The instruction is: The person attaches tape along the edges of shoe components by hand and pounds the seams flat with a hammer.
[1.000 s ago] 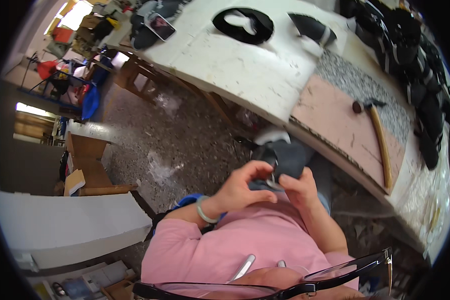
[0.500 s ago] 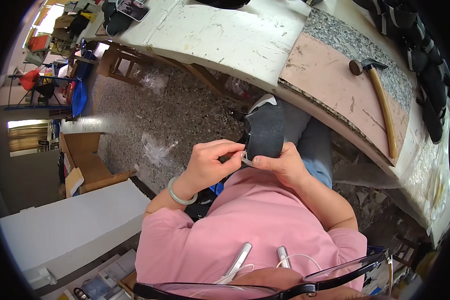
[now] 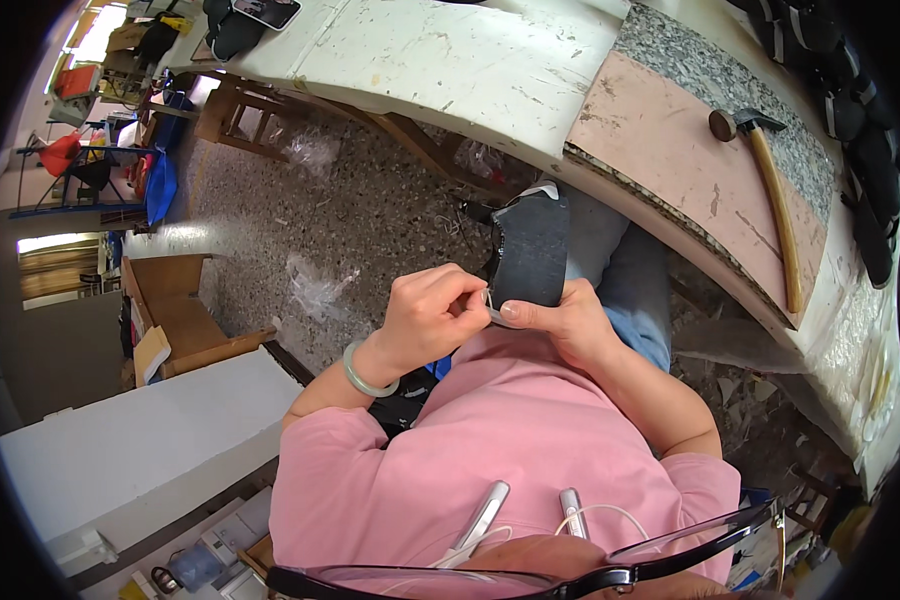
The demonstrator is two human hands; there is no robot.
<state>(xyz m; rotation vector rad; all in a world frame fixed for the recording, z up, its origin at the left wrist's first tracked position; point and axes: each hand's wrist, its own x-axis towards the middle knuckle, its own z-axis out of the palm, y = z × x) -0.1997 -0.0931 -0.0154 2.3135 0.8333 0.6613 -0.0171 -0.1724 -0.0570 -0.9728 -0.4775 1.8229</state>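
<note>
A dark grey, curved piece [image 3: 532, 245] that looks like a shoe upper rests over my lap, its far end standing toward the table. Its left edge is rough and notched, and a scrap of white lining [image 3: 542, 188] shows at the far end. My right hand [image 3: 575, 322] grips its near end, thumb on top and the other fingers hidden beneath. At the near left corner, my left hand [image 3: 435, 312] is closed in a pinch beside a narrow pale strip [image 3: 500, 318]. The fingertips hide just what is pinched there.
A hammer [image 3: 770, 190] lies on a pinkish board [image 3: 670, 150] on the white worktable [image 3: 450, 80]. Dark shoe-like pieces [image 3: 865, 150] are heaped at the table's right end. Left of me stand a white surface [image 3: 160, 440] and a wooden box [image 3: 175, 310]. Clear plastic [image 3: 315, 290] litters the floor.
My left fingers have curled tighter at the near corner. The dark piece has tilted slightly, so less of its white lining shows. My right hand keeps its hold.
</note>
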